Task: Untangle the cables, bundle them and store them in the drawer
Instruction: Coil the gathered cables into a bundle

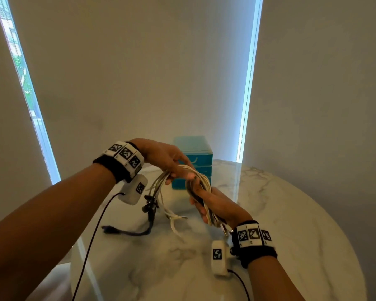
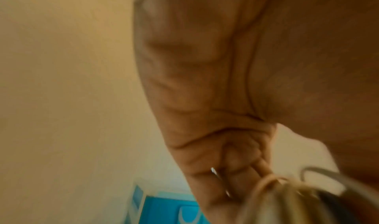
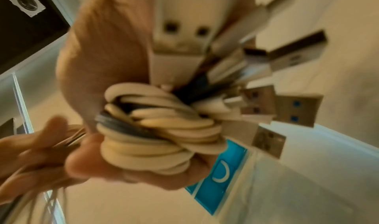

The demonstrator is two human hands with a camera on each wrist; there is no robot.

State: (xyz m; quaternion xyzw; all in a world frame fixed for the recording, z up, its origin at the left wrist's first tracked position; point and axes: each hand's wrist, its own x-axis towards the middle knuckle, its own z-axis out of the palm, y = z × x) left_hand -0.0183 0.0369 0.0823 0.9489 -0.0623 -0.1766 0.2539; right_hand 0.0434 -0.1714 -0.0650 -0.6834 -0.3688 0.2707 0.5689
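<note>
Cables (image 1: 199,181), smooth cream loops, gripped by both hands, left (image 1: 161,157) and right (image 1: 217,205).

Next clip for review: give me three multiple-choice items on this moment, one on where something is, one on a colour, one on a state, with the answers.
1. Where does the drawer unit stand?
A. on the table, beyond the hands
B. on the floor
C. in the person's lap

2. What colour is the drawer unit?
A. red
B. blue
C. black

3. What is the right hand doing?
A. lying flat on the table
B. gripping the coiled cables
C. pulling a drawer open

Answers: 1 A, the head view shows it on the marble top behind the hands. 2 B, its front shows bright blue in every view. 3 B, the right wrist view shows the fingers curled round the coil, while the left hand holds the loose strands.
</note>
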